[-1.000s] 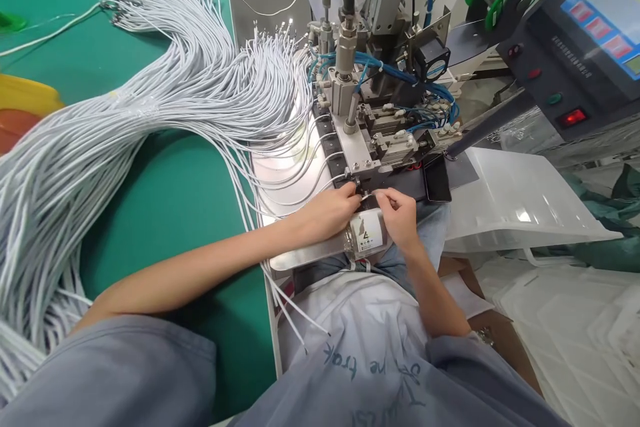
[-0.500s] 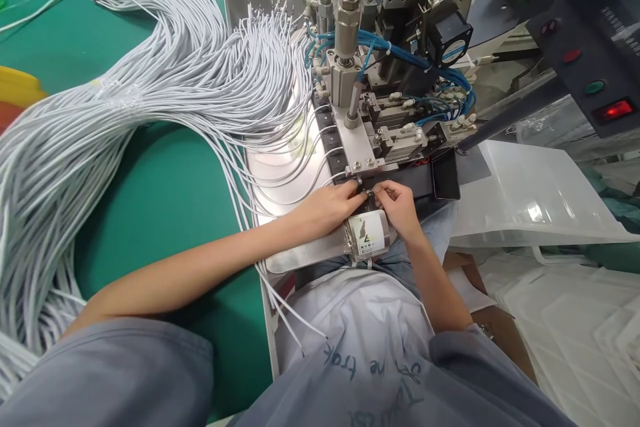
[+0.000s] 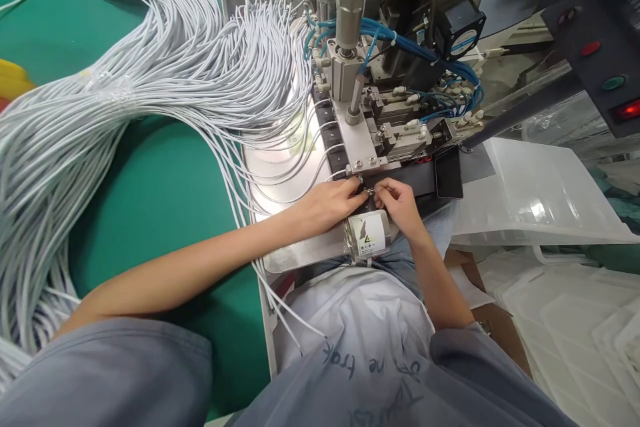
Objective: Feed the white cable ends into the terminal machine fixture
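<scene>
My left hand (image 3: 336, 201) rests at the front end of the machine (image 3: 356, 140), its fingers closed around something too small and covered to name. Facing it, my right hand (image 3: 399, 203) pinches at a small metal piece (image 3: 371, 192) between the two hands. Just below them sits a metal cylinder with a white label (image 3: 369, 233). Several white cables (image 3: 300, 170) run from the left into the black blocks (image 3: 336, 137) along the machine's side, close to my left hand.
A large bundle of white cables (image 3: 115, 97) lies across the green mat (image 3: 150, 193). Blue air tubes (image 3: 415, 47) loop over the machine. On the right are a small black bin (image 3: 449, 173), a translucent plastic tray (image 3: 540, 187) and a dark control box (image 3: 595, 47) with buttons.
The view has shifted slightly. Both hands stay at the same spot on the machine, with only slight finger movement.
</scene>
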`<control>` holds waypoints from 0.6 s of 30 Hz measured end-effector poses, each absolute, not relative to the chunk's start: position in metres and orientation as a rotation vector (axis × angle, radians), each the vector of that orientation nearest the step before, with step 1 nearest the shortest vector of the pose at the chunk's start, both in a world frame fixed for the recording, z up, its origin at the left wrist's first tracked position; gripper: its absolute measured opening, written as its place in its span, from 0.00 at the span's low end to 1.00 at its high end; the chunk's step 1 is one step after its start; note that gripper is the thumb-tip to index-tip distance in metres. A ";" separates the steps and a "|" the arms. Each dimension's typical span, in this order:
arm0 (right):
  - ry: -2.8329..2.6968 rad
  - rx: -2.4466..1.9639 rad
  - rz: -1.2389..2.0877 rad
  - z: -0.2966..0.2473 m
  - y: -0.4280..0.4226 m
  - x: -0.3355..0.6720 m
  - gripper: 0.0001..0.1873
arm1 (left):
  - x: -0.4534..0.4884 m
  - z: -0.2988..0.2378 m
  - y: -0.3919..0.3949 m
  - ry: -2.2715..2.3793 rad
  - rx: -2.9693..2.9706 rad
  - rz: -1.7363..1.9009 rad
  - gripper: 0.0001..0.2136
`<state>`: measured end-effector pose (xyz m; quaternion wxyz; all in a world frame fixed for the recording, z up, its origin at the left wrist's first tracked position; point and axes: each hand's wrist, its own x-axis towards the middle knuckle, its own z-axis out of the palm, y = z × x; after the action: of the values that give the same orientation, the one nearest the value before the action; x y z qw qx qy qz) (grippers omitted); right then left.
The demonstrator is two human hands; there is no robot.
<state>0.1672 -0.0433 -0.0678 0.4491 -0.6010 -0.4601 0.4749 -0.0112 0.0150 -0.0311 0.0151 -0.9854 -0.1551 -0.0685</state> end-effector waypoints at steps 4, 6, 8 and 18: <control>-1.211 -1.407 1.227 -0.077 -0.043 0.166 0.16 | -0.010 -0.031 0.015 -0.455 -3.065 -0.221 0.13; -1.210 -1.396 1.207 -0.082 -0.043 0.165 0.17 | -0.010 -0.028 0.014 -0.445 -3.064 -0.221 0.12; -1.203 -1.411 1.170 -0.086 -0.042 0.163 0.18 | -0.011 -0.023 0.012 -0.452 -3.065 -0.189 0.11; -1.119 -1.441 1.156 -0.079 -0.044 0.165 0.17 | -0.020 -0.002 0.008 -0.650 -3.113 0.050 0.06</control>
<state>0.1650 -0.0442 -0.0793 0.4715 -0.5883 -0.4570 0.4719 -0.0199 0.0077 -0.0021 -0.0196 -0.9786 -0.2043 0.0158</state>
